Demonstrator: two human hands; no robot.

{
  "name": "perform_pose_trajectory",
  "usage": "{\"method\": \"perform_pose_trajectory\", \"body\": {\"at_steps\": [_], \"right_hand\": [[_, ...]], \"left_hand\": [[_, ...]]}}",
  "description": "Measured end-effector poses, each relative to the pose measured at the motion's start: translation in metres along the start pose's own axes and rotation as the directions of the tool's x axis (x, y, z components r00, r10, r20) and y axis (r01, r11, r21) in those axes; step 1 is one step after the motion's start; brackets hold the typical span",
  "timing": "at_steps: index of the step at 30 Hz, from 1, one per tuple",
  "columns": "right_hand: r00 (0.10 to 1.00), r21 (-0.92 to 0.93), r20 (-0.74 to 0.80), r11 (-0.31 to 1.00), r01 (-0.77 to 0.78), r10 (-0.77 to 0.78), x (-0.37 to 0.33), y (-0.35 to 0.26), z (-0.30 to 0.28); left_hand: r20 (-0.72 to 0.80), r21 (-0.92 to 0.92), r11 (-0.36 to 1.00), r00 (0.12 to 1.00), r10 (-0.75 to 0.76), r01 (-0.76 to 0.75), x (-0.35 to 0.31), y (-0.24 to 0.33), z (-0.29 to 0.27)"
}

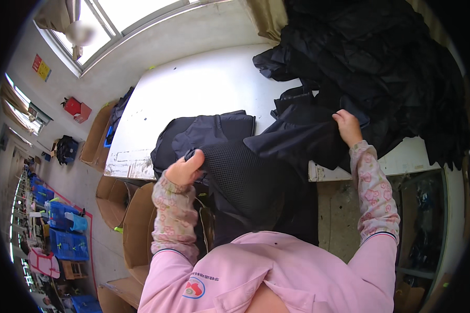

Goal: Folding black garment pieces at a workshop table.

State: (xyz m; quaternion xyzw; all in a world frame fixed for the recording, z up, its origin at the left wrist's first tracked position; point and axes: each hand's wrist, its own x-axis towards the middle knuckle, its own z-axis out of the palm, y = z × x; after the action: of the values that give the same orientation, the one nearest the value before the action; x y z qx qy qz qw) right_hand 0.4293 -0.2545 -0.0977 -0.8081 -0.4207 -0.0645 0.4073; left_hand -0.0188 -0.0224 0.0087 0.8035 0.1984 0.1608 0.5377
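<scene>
A black garment (245, 172) with a mesh panel is stretched between my hands, over the front edge of the white table (193, 83) and down before my body. Its left side is pinched in my left hand (185, 168), thumb on top. Farther out to the right, my right hand (348, 128) grips another part of the cloth, with the fingers closed. Just beyond the mesh panel lies a folded dark garment (219, 124) on the table, partly covered. Which part of the garment each hand holds I cannot tell.
A large heap of black garments (371, 57) covers the table's right side and hangs over its edge. Cardboard boxes (138, 224) stand below and left of the table. Blue crates (68, 245) line the floor farther left. A window (115, 26) is behind the table.
</scene>
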Motion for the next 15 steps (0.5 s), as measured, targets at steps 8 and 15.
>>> {"method": "perform_pose_trajectory", "body": {"at_steps": [8, 15], "right_hand": [[0.891, 0.68, 0.443, 0.612, -0.403, 0.095, -0.018, -0.073, -0.024], [0.875, 0.838, 0.482, 0.315, -0.446, -0.04, -0.018, -0.167, -0.021]], "left_hand": [[-0.16, -0.633, 0.774, 0.972, -0.171, 0.032, 0.027, -0.048, -0.061], [-0.266, -0.342, 0.932, 0.938, -0.223, 0.125, 0.04, -0.047, -0.153]]}}
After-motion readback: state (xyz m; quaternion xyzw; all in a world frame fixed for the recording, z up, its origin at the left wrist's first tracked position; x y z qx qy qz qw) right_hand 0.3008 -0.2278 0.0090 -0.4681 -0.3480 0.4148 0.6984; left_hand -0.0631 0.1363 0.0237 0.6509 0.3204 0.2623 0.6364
